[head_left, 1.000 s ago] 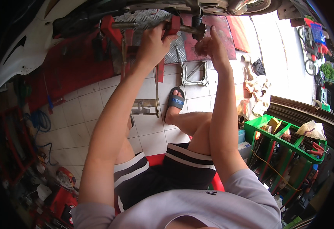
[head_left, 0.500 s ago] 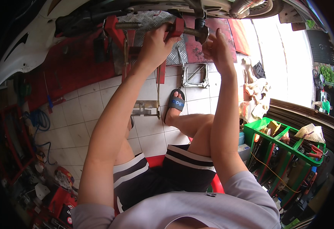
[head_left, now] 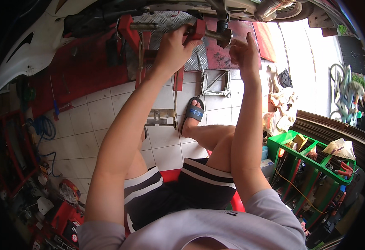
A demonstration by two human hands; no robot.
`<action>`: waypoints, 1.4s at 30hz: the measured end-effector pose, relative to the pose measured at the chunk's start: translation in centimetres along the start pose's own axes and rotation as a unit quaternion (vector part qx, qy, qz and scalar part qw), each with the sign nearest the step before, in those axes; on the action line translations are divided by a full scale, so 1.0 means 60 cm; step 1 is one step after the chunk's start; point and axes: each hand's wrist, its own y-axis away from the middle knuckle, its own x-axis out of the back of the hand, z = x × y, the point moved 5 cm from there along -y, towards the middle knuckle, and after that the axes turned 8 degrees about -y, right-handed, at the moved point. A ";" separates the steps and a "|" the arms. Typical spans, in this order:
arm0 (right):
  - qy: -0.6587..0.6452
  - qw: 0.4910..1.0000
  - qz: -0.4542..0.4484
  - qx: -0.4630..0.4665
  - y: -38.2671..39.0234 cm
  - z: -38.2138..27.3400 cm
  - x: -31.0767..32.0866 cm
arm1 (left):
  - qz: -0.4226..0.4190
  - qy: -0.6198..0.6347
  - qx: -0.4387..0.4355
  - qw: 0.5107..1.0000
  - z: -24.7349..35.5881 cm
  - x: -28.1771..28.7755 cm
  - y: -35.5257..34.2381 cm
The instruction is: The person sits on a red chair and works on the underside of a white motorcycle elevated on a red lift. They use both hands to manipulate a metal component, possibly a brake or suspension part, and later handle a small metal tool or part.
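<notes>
My left hand [head_left: 176, 50] is closed on a red clamp block [head_left: 197, 29] under the vehicle's underside [head_left: 178, 9], thumb below it. A threaded rod [head_left: 211, 34] runs from the block to a metal nut [head_left: 225, 38]. My right hand [head_left: 245, 54] is half open beside the nut, thumb raised and fingers curled toward it; whether they touch it I cannot tell. Another red bracket [head_left: 128, 31] with a threaded rod stands left of my left hand, over a checker-plate platform [head_left: 161, 18].
Below are a silver metal frame [head_left: 216, 83] and a bracket [head_left: 159, 116]. A blue hose [head_left: 42, 127] lies left. At right are cloths [head_left: 282, 100] and a green tool rack [head_left: 303, 150]. A person on a bicycle [head_left: 349, 93] is outside. A red stool [head_left: 170, 175] is under me.
Both hands and the clamp have shifted slightly right in the picture, grips much the same. The person on the bicycle has appeared at the far right.
</notes>
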 end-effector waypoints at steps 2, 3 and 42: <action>-0.021 0.998 0.017 0.063 -0.001 -0.014 -0.009 | -0.007 -0.007 0.008 1.000 -0.001 -0.002 -0.001; 0.002 1.000 -0.015 0.026 -0.001 -0.005 -0.008 | -0.004 -0.002 0.005 1.000 0.000 -0.002 0.000; -0.023 0.997 -0.040 -0.063 0.004 0.015 -0.019 | -0.001 -0.033 -0.003 0.999 -0.004 -0.001 0.003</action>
